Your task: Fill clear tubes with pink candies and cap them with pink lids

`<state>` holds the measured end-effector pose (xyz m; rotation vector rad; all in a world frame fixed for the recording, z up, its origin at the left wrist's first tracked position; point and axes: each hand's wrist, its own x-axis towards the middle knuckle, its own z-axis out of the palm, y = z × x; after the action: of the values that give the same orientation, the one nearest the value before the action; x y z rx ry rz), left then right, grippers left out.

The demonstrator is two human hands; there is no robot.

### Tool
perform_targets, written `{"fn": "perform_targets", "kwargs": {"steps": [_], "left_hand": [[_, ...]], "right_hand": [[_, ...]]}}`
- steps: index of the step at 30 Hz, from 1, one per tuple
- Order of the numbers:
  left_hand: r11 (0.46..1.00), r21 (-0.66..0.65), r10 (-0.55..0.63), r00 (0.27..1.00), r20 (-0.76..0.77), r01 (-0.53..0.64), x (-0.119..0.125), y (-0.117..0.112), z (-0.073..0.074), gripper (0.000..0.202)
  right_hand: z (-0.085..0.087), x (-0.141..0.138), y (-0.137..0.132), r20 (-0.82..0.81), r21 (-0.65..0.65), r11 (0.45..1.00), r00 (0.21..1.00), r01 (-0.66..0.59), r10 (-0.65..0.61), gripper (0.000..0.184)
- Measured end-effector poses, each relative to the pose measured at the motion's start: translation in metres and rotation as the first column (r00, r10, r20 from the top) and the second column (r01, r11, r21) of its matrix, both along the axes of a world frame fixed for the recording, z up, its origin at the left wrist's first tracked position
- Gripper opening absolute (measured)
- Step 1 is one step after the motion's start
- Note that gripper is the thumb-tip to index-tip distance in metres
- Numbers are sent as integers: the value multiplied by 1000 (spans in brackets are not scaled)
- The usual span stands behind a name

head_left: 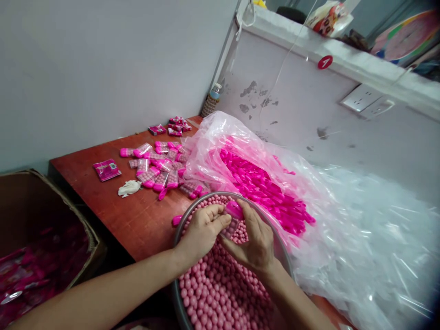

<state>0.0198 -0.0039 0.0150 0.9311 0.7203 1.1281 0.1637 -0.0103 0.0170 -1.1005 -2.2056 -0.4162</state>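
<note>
A grey metal basin (178, 229) holds a heap of small pink candy balls (220, 288). Above it both my hands meet. My right hand (256, 243) grips a small clear container with a bright pink cap (234, 210), partly filled with pink balls. My left hand (202, 229) is closed in a pinch against the container's side, fingertips touching it near the cap. A pile of filled pink-capped containers (160, 167) lies on the red-brown table (137, 220) beyond the basin.
A clear plastic bag (309, 183) spread on the right holds many bright pink caps (264, 188). A cardboard box (37, 238) with pink packets stands at the left. Pink packets (107, 169), a white scrap (129, 188) and a wall with sockets (367, 101) are beyond.
</note>
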Motion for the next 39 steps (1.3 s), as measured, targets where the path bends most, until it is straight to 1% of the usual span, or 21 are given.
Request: {"fn": "perform_targets", "kwargs": {"steps": [3,5,6,8,10,11,12,14,15,17,19,21,23,25,27,29,32,33,35,37,39], "left_hand": [[999,-37,-21,1000,22,22,0,0,-4,12],[999,-7,-45,999,-7,45,0,0,-5,14],[998,36,-41,998,-57,43,1,-1,-5,16],[987,160,32,973,-227,5,1,-1,-4,21],[956,291,150,898,-414,-26,1,-1,-1,34],[941,338,193,854,-483,-22,0,-1,0,40],[931,366,214,821,-529,-6,-1,-1,2,42],[927,373,186,807,-560,44,-3,-2,5,37],[929,364,156,817,-555,69,-4,-3,6,35],[930,349,90,847,-525,118,-6,-6,8,35],[927,341,31,872,-488,158,-6,-8,8,32],[923,342,-2,888,-461,179,-5,-9,7,30],[932,313,-37,910,-413,180,-2,-9,4,31],[958,206,-131,944,-303,199,2,-9,2,30],[972,57,-221,966,-137,230,4,-9,1,32],[974,-19,-227,974,-18,227,6,-8,2,34],[984,-1,-178,984,29,178,6,-7,3,32],[984,8,-176,984,29,175,6,-6,3,31],[984,18,-178,984,16,178,5,-6,4,27],[984,33,-173,985,-11,173,4,-5,3,24],[985,61,-156,986,-55,159,3,-6,3,22]], "right_hand": [[1,4,1,73,3,1000,997,9,-9,72],[5,6,0,101,13,1000,995,20,-21,71],[7,7,-1,104,10,999,994,38,-39,69],[9,8,-4,120,24,993,986,113,-115,64],[10,9,-7,168,63,977,963,205,-213,60],[10,10,-8,194,75,971,952,227,-237,59],[12,12,-9,218,66,973,949,219,-229,60],[18,17,-10,234,-35,993,967,116,-105,65],[23,20,-9,217,-110,993,976,42,-17,67],[37,29,-5,138,-267,961,984,-76,116,61],[51,37,0,32,-379,916,987,-131,155,43],[59,42,4,-74,-461,870,985,-174,157,28],[60,42,7,-191,-540,806,968,-240,160,23],[56,39,7,-320,-626,725,942,-289,99,25],[50,34,5,-447,-675,667,894,-316,-29,29],[46,31,3,-546,-697,632,821,-338,-164,30],[44,30,-1,-623,-707,600,730,-374,-279,31],[43,30,-2,-632,-705,600,718,-378,-291,31],[42,31,-3,-640,-680,636,719,-364,-273,31],[39,29,-5,-613,-641,696,761,-325,-210,30],[35,26,-8,-541,-589,763,831,-265,-128,31]]}}
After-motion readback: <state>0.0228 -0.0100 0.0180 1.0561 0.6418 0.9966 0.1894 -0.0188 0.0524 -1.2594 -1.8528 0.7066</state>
